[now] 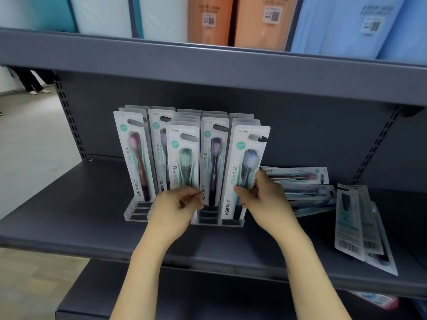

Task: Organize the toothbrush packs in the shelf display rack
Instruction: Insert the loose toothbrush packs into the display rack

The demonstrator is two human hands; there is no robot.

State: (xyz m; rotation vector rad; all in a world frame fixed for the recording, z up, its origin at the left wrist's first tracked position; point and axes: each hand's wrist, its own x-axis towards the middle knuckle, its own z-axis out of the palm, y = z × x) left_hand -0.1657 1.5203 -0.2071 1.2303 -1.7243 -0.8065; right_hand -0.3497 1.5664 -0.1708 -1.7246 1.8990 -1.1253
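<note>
A clear slotted display rack (136,214) stands on the grey shelf (69,215), with several rows of upright toothbrush packs. My right hand (263,197) grips the blue toothbrush pack (245,162) at the front of the rightmost row, fingers curled round its lower right edge. My left hand (178,204) pinches the bottom of the green toothbrush pack (183,155) in the middle row. A pink pack (135,153) fronts the left row and a purple pack (213,155) stands between my hands.
Loose toothbrush packs (305,188) lie flat on the shelf right of the rack, and a few more (360,225) lie face down at the far right. Boxed goods (258,19) fill the upper shelf. A person's legs (32,84) show far left.
</note>
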